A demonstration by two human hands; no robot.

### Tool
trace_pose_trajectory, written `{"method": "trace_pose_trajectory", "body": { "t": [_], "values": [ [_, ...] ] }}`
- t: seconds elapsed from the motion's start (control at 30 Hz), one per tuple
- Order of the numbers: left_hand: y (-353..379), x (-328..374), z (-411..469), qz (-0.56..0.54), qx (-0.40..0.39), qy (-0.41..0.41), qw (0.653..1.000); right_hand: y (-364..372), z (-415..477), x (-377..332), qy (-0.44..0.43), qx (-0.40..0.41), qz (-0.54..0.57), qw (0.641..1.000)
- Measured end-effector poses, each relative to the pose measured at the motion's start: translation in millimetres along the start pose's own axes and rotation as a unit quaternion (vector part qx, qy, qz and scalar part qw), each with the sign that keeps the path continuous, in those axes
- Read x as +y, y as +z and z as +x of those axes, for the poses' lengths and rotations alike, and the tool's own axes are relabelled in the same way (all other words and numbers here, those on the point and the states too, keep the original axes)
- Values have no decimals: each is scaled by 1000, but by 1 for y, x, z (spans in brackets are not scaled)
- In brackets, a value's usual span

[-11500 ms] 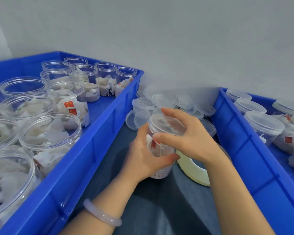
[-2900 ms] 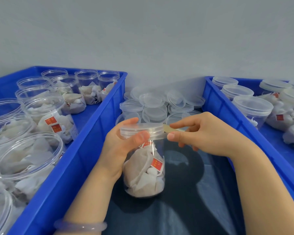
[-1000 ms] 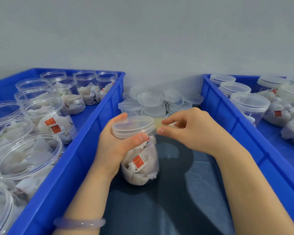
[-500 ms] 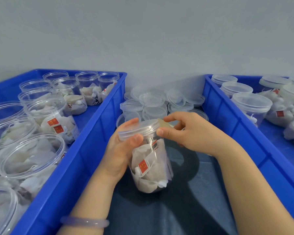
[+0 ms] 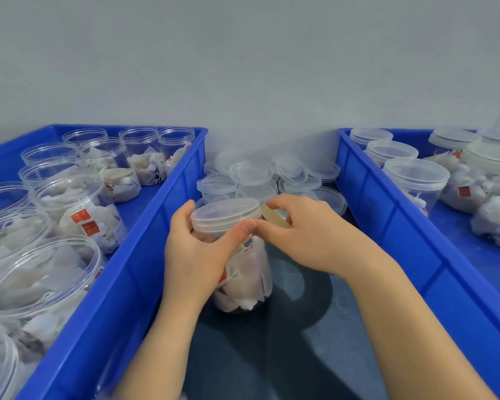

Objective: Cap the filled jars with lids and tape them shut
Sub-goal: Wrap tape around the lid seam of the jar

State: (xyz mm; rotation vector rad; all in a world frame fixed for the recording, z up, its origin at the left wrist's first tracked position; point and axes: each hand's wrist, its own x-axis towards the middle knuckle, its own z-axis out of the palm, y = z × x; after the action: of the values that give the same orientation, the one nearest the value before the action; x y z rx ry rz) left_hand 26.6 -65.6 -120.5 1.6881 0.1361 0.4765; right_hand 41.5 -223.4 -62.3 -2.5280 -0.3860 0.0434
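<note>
Clear plastic jar (image 5: 243,272), packed with white sachets, stands on the dark bench (image 5: 272,356) between two blue crates, its lid (image 5: 224,213) on. The left hand (image 5: 197,255) wraps round the jar just under the lid, thumb on the rim. The right hand (image 5: 309,238) pinches a yellowish tape strip (image 5: 273,216) at the lid's right side. Loose lids (image 5: 251,173) are heaped at the bench's far edge. The left crate (image 5: 145,249) holds open jars (image 5: 70,194); the right crate (image 5: 387,226) holds capped jars (image 5: 416,174).
</note>
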Motion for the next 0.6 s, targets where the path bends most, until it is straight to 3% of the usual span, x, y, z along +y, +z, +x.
{"method": "trace_pose_trajectory", "body": {
  "t": [0.13, 0.3, 0.43, 0.6],
  "values": [
    [6, 2, -6, 8, 3, 16, 1000, -3, -3, 0, -26, -50, -9, 998],
    [5, -1, -4, -12, 67, 12, 998, -6, -5, 2, -65, -79, 15, 995],
    [-4, -2, 2, -18, 38, 14, 999, -13, -5, 9, -77, -115, 69, 988],
    [-5, 1, 1, -56, -51, 8, 997, -24, -4, 23, -54, -17, 35, 998]
  ]
}}
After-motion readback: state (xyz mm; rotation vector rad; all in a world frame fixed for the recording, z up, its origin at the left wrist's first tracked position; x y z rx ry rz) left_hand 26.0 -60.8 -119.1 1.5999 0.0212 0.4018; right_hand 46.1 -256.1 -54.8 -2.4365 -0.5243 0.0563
